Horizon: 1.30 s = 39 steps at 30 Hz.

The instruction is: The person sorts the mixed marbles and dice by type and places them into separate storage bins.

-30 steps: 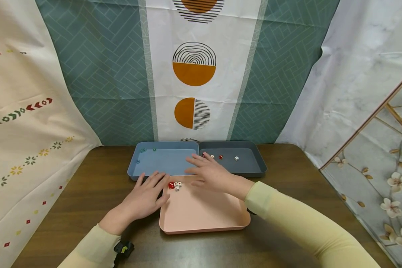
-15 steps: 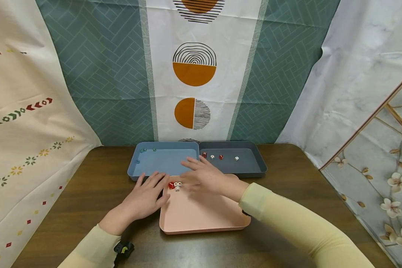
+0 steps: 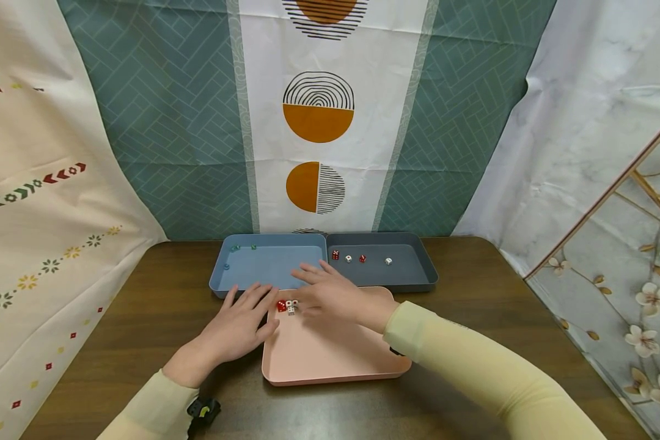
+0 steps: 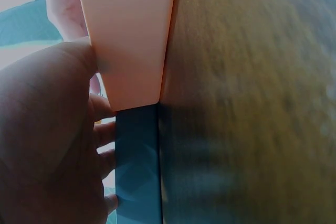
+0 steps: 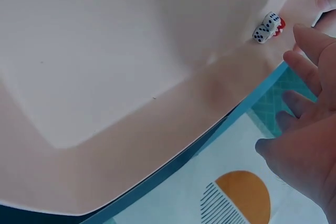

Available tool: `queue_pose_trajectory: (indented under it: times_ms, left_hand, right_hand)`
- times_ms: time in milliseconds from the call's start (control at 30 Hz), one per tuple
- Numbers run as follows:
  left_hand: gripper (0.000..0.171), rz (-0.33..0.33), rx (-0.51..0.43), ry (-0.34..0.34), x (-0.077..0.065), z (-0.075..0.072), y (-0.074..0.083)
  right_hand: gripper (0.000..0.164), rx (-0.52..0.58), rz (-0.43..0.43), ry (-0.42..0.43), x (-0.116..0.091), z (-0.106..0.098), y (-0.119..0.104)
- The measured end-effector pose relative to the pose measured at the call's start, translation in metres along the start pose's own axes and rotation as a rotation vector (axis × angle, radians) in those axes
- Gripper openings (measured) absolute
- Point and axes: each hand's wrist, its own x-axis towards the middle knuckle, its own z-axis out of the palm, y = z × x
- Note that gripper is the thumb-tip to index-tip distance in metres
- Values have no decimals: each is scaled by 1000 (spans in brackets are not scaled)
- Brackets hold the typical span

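Observation:
A pink tray (image 3: pixel 335 354) lies on the table with a red die (image 3: pixel 281 305) and several white dice (image 3: pixel 291 310) clustered in its far left corner. My left hand (image 3: pixel 239 327) is at the tray's left side, fingers spread and fairly straight, the thumb touching the tray's wall (image 4: pixel 128 30) and the fingertips reaching the blue tray's edge (image 4: pixel 137 156). Over the far part of the pink tray hovers my right hand (image 3: pixel 330 295), fingers extended toward the dice and holding nothing. In the right wrist view its fingers (image 5: pixel 310 43) come close beside the white dice (image 5: pixel 266 27).
Behind the pink tray stands a blue tray (image 3: pixel 275 269) with several small greenish-blue pieces (image 3: pixel 235 247). A dark grey tray (image 3: pixel 407 275) adjoins it, holding red dice (image 3: pixel 362 258) and white dice (image 3: pixel 388 261). Patterned cloth (image 3: pixel 192 183) hangs behind the wooden table (image 3: pixel 159 293).
My right hand has moved left, closer to the dice in the pink tray, uncovering the red die in the grey tray. The left hand has stayed in place.

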Motion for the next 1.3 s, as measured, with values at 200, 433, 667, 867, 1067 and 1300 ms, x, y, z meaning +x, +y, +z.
queue_pose_trajectory:
  times_ms: [200,433,667,867,1067,1300]
  left_hand:
    - [68,-6,-5,-7,-1,0,1]
    - [67,-4,3,-14,-1,-2,2]
    - [69,-7,-13,-7,0,1,0]
    - [69,-13,-20,-9,0,4,-2]
    - [68,-11,-16,-5,0,2,-1]
    - [67,-6,-4,3,0,1,-1]
  right_hand:
    - [60,-43,12,-22,5,4,-2]
    - [63,-82,27,-45,9,10,-1]
    - [65,-99,39,-61,11,13,0]
    - [67,-76,62,-85,13,14,1]
    - [67,-56,78,-94,15,15,2]
    - [54,-78,97,-102,17,16,1]
